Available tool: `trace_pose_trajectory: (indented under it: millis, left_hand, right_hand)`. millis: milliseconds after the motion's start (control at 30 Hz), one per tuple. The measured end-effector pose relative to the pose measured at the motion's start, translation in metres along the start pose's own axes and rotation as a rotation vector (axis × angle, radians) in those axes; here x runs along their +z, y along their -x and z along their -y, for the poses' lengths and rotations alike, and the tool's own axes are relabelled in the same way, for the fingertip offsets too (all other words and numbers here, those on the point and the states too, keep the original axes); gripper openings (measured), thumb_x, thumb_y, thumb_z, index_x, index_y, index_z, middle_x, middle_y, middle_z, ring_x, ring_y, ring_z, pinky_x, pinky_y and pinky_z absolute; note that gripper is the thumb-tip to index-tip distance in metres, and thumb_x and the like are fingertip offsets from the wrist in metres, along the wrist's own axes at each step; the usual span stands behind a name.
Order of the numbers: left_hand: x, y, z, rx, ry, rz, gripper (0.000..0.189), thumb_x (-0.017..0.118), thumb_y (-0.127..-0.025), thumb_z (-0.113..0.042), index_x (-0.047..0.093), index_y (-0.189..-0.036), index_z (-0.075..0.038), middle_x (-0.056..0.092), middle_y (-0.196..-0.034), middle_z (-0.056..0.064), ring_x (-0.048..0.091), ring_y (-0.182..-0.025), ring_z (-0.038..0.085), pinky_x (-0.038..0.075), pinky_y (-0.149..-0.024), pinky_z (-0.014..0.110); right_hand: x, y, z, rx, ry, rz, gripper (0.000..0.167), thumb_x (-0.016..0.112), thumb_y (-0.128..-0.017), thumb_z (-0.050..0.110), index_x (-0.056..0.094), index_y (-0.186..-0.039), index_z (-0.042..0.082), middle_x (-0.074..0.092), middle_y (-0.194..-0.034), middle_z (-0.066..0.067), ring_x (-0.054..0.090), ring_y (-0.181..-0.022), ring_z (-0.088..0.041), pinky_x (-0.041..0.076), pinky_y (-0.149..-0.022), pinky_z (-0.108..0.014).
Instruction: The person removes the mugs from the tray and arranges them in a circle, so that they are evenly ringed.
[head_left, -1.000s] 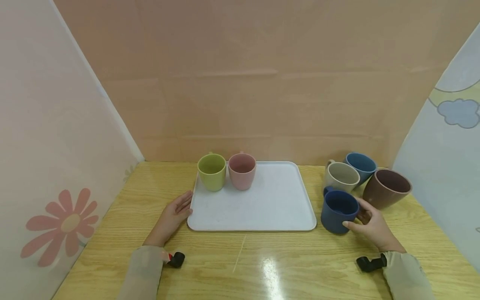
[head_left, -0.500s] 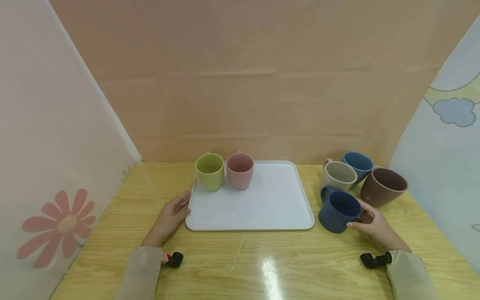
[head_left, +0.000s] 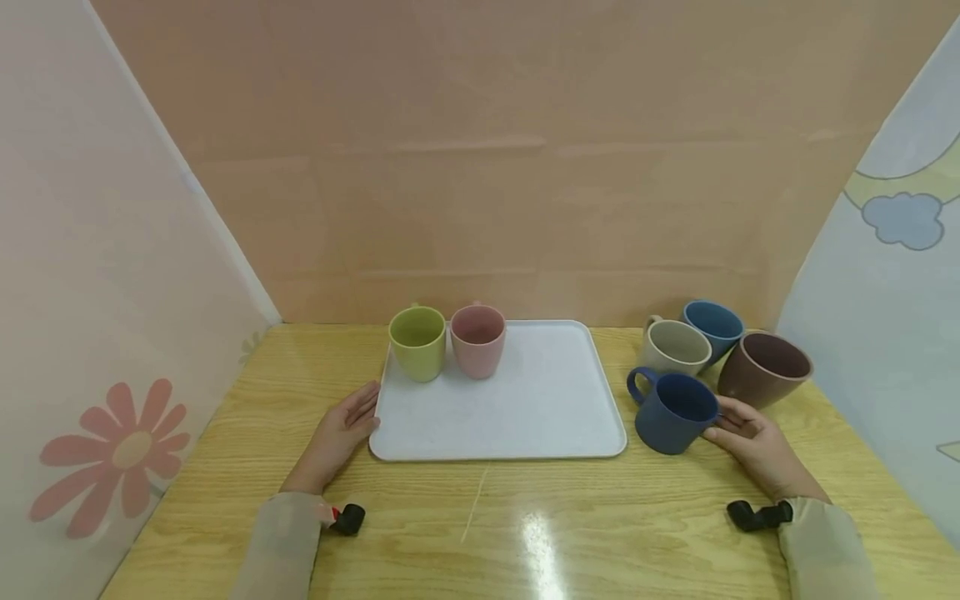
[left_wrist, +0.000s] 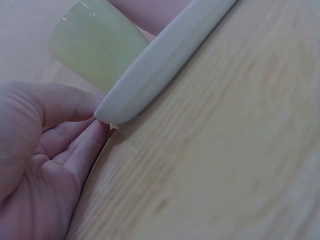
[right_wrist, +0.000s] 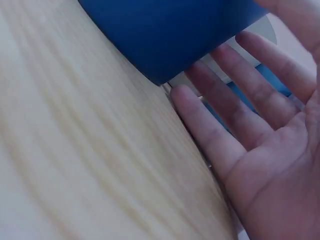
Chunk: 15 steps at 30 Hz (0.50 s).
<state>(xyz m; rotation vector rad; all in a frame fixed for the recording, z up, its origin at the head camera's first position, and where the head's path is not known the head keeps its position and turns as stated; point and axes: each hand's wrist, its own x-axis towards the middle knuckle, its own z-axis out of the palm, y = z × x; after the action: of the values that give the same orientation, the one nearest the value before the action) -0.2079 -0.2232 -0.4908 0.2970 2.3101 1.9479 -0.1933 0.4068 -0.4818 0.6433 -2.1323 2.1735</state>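
Observation:
At the left rim of a white tray [head_left: 540,400], my left hand [head_left: 341,437] holds the edge; in the left wrist view the thumb [left_wrist: 70,102] meets the rim from above, with fingertips just beneath. My right hand [head_left: 757,450] holds a dark blue mug [head_left: 667,421] by its right side, thumb nearer me and fingers on the far side. That mug tilts slightly, its handle pointing back left. The right wrist view shows the fingers [right_wrist: 260,95] fairly straight, their tips at the blue wall. A green mug [head_left: 420,354] and a pink mug [head_left: 478,350] stand on the tray's back left.
Close behind the dark blue mug are a beige mug [head_left: 670,348], a lighter blue mug [head_left: 716,325] and a brown mug [head_left: 761,371]. A tan wall [head_left: 480,183] rises behind the wooden table [head_left: 420,525], with side panels left and right.
The dark blue mug has turned and tilted in my right hand, so its handle swings out to the left. My left hand keeps its place at the tray.

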Motion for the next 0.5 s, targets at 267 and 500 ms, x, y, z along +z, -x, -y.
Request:
trace_pose_trajectory:
  millis: [267,500]
  left_hand:
    - [0.0,0.001,-0.004,-0.018,-0.004,-0.007,0.063,0.055,-0.102,0.004,0.024,-0.157,0.008,0.026,-0.162,0.026,0.029,-0.148,0.04,0.039,-0.104,0.009]
    - [0.0,0.0,-0.001,-0.031,0.006,-0.003,0.063,0.055,-0.102,0.002,0.024,-0.157,0.005,0.027,-0.163,0.023,0.029,-0.149,0.037,0.038,-0.106,0.011]
  right_hand:
    - [0.002,-0.001,0.004,0.008,-0.096,-0.005,0.046,0.043,-0.1,-0.018,0.055,-0.14,0.0,0.07,-0.124,-0.002,0.069,-0.111,-0.012,0.057,-0.092,-0.025]
    - [0.017,-0.008,0.017,-0.148,-0.026,-0.167,0.029,0.041,-0.104,-0.01,0.056,-0.128,-0.016,0.073,-0.116,-0.003,0.07,-0.103,-0.012,0.058,-0.09,-0.023]
